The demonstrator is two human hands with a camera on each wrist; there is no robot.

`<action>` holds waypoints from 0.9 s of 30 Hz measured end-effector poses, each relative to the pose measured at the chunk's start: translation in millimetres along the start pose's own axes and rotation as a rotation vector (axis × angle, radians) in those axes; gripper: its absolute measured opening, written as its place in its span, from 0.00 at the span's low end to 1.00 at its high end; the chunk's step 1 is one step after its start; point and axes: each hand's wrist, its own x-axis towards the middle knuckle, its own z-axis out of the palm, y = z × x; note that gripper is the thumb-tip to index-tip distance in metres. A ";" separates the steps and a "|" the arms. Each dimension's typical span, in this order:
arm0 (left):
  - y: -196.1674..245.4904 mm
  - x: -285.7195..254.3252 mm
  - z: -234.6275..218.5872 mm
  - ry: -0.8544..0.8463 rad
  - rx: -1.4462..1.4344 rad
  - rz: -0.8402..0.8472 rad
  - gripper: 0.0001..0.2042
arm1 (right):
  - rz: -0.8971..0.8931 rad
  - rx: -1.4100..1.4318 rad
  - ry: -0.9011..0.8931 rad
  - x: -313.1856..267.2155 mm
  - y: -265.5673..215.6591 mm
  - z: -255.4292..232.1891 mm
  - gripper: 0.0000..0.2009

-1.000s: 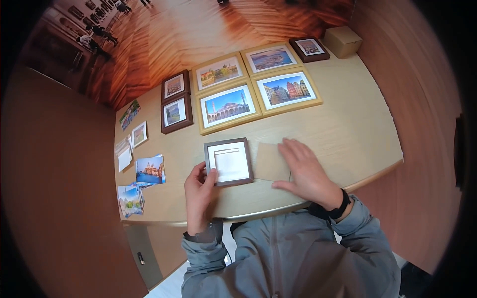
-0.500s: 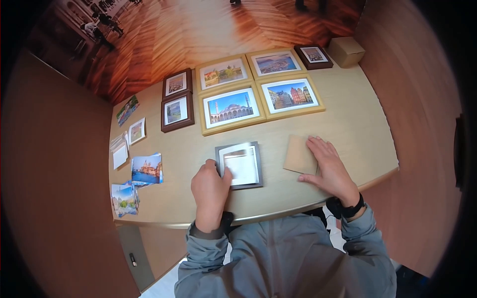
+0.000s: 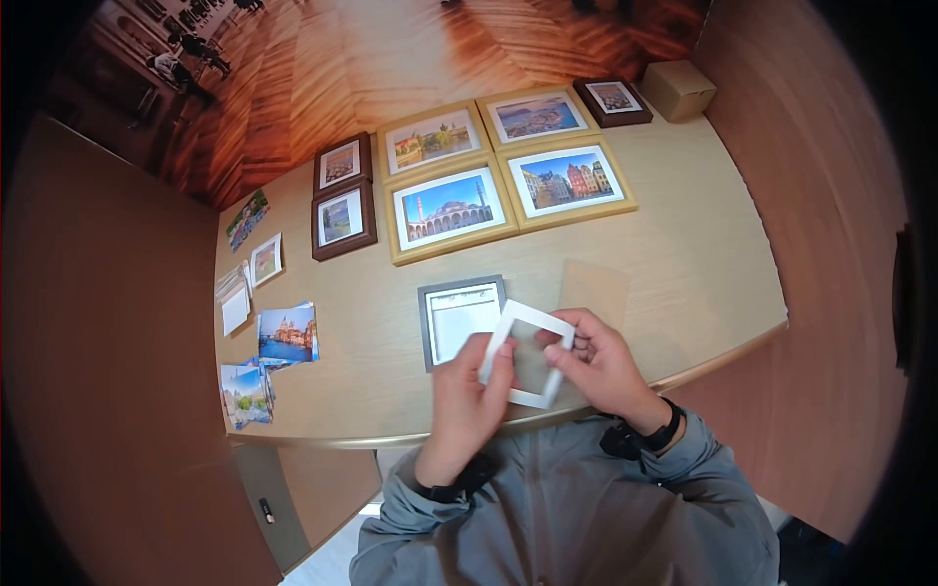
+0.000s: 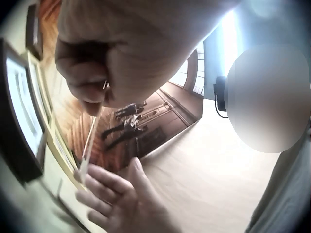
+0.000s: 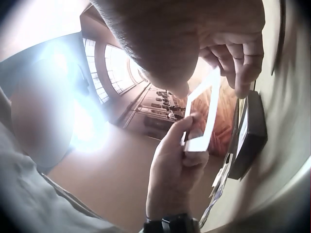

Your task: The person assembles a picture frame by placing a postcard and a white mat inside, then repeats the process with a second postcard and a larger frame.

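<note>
In the head view, taking the white mat (image 3: 541, 319) as the clock's centre, the person is holding this cut-out rectangle tilted above the front edge of the counter (image 3: 703, 256). The left hand (image 3: 471, 386) is lying at eight o'clock, its grip closing in a pinch on the mat's left border, the thumb pressing on the upper face. The right hand (image 3: 611, 366) is reaching in from three o'clock; its grip is staying loose and well parted, the thumb standing apart from the fingers, which are touching the mat's right edge, as the left wrist view is showing. The grey frame (image 3: 427, 327) is lying flat at ten o'clock, the mat overlapping its lower right corner from above. At one o'clock a thin brown board (image 3: 594, 291) is resting on the counter, looking blurred. Four yellow frames (image 3: 513, 200) are forming a block toward twelve o'clock. Two dark brown frames (image 3: 369, 220) are sitting between ten and eleven, while a third brown frame (image 3: 625, 120) is lying past twelve and a cardboard box (image 3: 679, 91) is standing at one. Loose prints (image 3: 287, 335) are spreading around nine o'clock.
</note>
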 end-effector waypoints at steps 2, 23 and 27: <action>-2.2 -4.8 8.2 -0.103 -0.123 0.002 0.08 | 0.026 -0.018 -0.010 4.8 5.2 -18.3 0.09; -55.6 101.6 -37.1 -0.183 0.914 0.615 0.12 | -0.521 -1.082 -0.258 46.2 -10.7 1.2 0.46; -63.8 97.1 -42.8 -0.175 0.931 0.739 0.08 | -0.486 -1.138 -0.354 61.0 6.9 29.2 0.55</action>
